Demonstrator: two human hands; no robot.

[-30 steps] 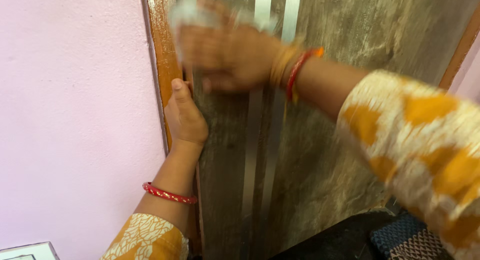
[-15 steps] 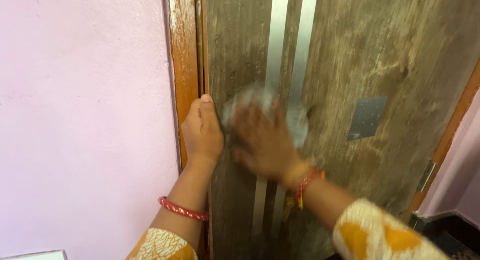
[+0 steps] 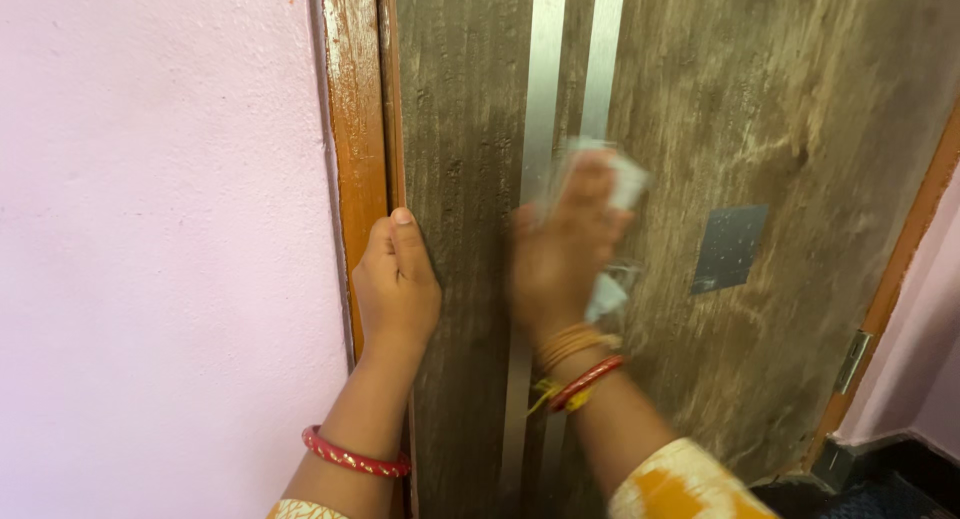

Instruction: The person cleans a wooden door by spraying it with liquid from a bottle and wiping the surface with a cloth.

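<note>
Where the two pale metal strips [image 3: 545, 99] run down the brown wooden door [image 3: 760, 109], a white cloth [image 3: 620, 184] lies flat against the panel under the right hand [image 3: 565, 254]; it shows above the fingertips and again as a small corner below the palm, so most of it is hidden by the hand itself. That hand's fingers [image 3: 590, 179] point upward and lie close together, pressing the cloth onto the door over the strips (the hand is blurred, so whether the thumb also pinches the cloth cannot be told); orange and red bangles [image 3: 580, 364] circle its wrist. The left hand [image 3: 395, 284] is apart from the cloth, at the door's left edge; its fingers are curled round that edge with the thumb [image 3: 408, 241] laid straight up along the face of the wood, and it holds nothing else; a red bangle [image 3: 355, 457] sits on that forearm. Just left of this hand stands the orange-brown door frame [image 3: 355, 129], its paint worn pale in patches; beyond it is a pink wall [image 3: 150, 239]. To the right of the cloth a square grey metal plate [image 3: 730, 247] is set in the door; farther right, a hinge [image 3: 852, 361] shows on the far frame, with more pink wall and a dark floor [image 3: 880, 479] below.
</note>
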